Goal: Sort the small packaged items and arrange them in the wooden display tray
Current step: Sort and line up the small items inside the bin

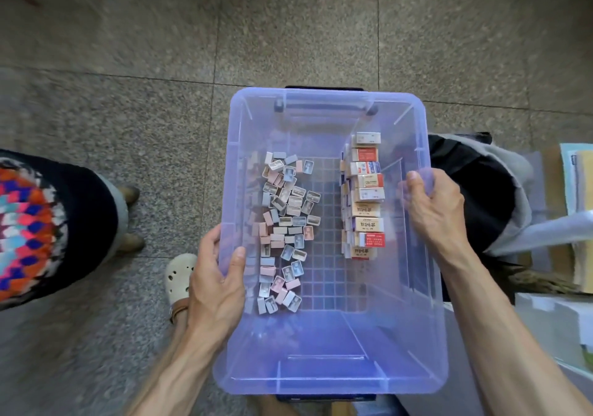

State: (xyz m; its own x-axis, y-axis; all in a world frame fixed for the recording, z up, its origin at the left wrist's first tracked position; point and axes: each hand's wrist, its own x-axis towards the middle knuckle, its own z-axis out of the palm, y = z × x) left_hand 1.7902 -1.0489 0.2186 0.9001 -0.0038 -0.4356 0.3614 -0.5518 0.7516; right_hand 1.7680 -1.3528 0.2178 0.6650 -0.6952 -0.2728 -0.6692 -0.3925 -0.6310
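I have both hands on the clear purple bin (330,380) at the centre of the frame. My left hand (215,282) grips its left rim, thumb hooked inside the wall; my right hand (431,203) curls its fingers over the right rim. Inside, a loose heap of small pastel packets (282,226) lies along the left side, and a row of boxed packets (365,194) lines the right. No wooden tray is in sight. A white clog (178,276) shows lower left on the stone floor (128,46).

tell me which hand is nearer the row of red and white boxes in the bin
Right. The right hand grips the bin's rim just beside the row of boxes; the left hand grips the opposite rim, across the pile of small pastel items.
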